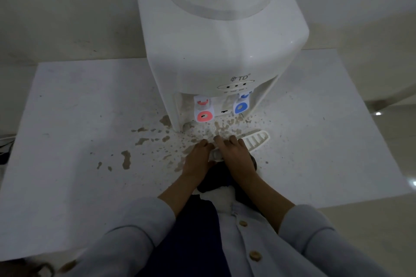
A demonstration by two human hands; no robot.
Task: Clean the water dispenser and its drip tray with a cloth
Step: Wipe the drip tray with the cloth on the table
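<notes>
Two hands on one drip tray in front of one water dispenser

One white water dispenser stands on a white table, with two taps: one red tap, one blue tap. Many brown stains spot the table before it. The one slotted drip tray lies just ahead of the taps; the left hand and right hand both rest on its near end, fingers lightly bent, grip unclear. One dark cloth lies beneath the wrists
</notes>
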